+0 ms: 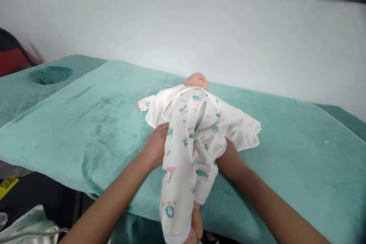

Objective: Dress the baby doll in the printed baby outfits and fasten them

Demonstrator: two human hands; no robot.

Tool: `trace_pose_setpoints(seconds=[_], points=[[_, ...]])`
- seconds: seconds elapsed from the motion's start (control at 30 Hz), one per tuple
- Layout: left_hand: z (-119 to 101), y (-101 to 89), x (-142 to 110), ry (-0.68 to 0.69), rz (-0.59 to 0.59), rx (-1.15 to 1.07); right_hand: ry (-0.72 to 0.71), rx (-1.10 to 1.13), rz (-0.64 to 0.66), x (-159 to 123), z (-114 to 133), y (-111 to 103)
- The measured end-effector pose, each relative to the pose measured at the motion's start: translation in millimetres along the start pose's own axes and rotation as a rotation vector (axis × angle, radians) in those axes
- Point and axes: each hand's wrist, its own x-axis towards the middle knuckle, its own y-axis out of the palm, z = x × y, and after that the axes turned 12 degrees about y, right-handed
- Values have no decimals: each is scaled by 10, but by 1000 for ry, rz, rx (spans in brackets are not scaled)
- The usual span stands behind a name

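"Nearest entry?"
"Doll's feet (pixel 196 219), partly cut off, projecting from printed trousers (pixel 181 152) that contain the legs. Lower left: crumpled white-and-green item (pixel 31 223), cut off; bag or cloth, cannot tell."
"Hands?"
"Left hand (pixel 154 145) and right hand (pixel 230 160), trousers between them. Fingers mostly hidden behind the fabric; opening and grip, cannot tell."
"Beyond?"
"White jacket (pixel 237 127), spread on green cover (pixel 297 167), doll's hand (pixel 137 105) showing at one cuff. Farthest: doll's head (pixel 195 80), near the wall (pixel 183 26)."

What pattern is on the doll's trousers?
White trousers printed with small teal and pink cartoon animals; seen best in the head view.
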Motion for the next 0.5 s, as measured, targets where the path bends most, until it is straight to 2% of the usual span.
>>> trace_pose_setpoints(seconds=[0.1, 0.27, 0.5], points=[[-40, -7, -2, 30, 14, 16, 37, 122, 39, -31, -4, -4], [-110, -15, 56, 87, 42, 24, -50, 369, 55, -115, -16, -65], [-59, 17, 44, 126, -6, 114, -69, 352, 80, -96, 19, -49]])
